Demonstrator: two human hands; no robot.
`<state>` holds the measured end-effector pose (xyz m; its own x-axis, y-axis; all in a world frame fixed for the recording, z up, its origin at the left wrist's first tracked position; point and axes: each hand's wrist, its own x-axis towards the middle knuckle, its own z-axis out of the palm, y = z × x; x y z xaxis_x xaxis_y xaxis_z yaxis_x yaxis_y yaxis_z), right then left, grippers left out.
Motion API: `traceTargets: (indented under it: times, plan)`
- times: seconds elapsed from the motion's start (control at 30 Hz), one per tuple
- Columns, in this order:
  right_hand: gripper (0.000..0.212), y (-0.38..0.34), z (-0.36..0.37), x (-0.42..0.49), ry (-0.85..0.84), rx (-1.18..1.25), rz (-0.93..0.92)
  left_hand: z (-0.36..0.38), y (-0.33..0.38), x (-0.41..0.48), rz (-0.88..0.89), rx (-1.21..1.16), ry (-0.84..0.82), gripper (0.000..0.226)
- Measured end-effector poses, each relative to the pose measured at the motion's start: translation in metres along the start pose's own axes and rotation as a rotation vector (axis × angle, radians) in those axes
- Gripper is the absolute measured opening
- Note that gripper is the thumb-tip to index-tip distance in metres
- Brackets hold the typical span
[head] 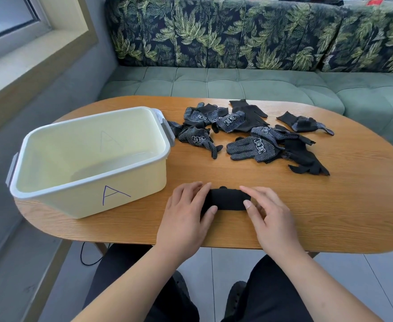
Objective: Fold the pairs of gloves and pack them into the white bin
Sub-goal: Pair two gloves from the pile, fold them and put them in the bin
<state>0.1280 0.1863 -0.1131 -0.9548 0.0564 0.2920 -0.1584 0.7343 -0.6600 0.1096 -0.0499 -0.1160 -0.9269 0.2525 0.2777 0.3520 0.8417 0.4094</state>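
A folded black glove bundle (pixel 226 199) lies near the front edge of the wooden table (pixel 330 205). My left hand (pixel 186 212) holds its left end, with the thumb curled against the fabric. My right hand (pixel 267 214) holds its right end, thumb pressed on the front. The white bin (pixel 51 182), marked with a blue letter A, stands to the left with nothing visible inside. Several loose black gloves with white dots (pixel 253 133) lie scattered on the far half of the table.
A green sofa (pixel 237 82) with leaf-print back cushions runs behind the table. A window sill (pixel 28 56) lies to the left. My knees in black trousers (pixel 272 298) show below the table edge.
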Motion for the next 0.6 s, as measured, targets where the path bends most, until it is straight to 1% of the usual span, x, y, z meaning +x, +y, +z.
traceTargets:
  times: [0.13, 0.27, 0.37, 0.47, 0.5, 0.6]
  plan:
    - [0.043, 0.001, 0.006, 0.000, 0.003, -0.303, -0.015, 0.004, 0.002, 0.000, 0.047, 0.089, -0.039, 0.070]
    - [0.048, -0.002, 0.009, 0.001, -0.046, -0.494, 0.015, 0.001, 0.002, -0.001, 0.202, 0.142, -0.062, 0.070]
    - [0.050, -0.003, 0.010, 0.001, -0.072, -0.545, 0.012, 0.001, 0.003, -0.003, 0.315, 0.189, -0.080, 0.067]
    - [0.057, -0.005, 0.009, 0.001, -0.088, -0.520, -0.036, 0.004, 0.003, -0.003, 0.318, 0.229, -0.104, 0.069]
    - [0.057, -0.006, 0.008, 0.000, -0.090, -0.510, -0.082, 0.005, 0.002, -0.003, 0.309, 0.236, -0.108, 0.070]
    - [0.055, -0.007, 0.008, -0.009, -0.107, -0.486, -0.300, 0.008, 0.001, -0.003, 0.304, 0.234, -0.120, 0.072]
